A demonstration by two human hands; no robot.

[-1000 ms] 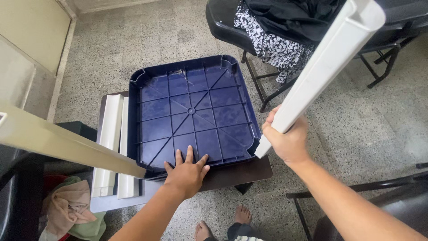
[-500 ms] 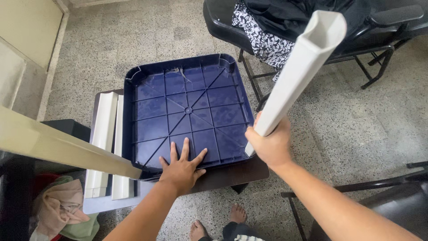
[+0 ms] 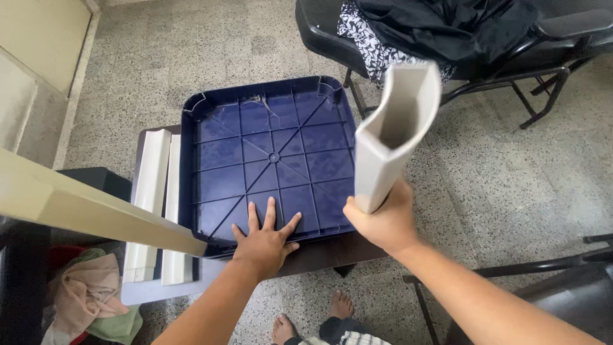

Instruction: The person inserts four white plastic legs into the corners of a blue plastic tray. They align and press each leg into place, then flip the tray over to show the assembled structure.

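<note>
Left hand: fingers released, splayed flat on the blue seat; we read this as pinning it down so it won't slide.
Seat: upside down on the dark desk, ribbed underside up, near edge under our palm.
Right hand: fingers clenched round the lower end of a cream leg, hollow end tilted up toward the camera, just beside the seat's right near corner.
Spare legs: two, lying flat on the desk left of the seat, w/in reach.
Fourth leg: slants in from the left, tip at the seat's left near corner.
Background: black chair w/ clothes, well apart.
</note>
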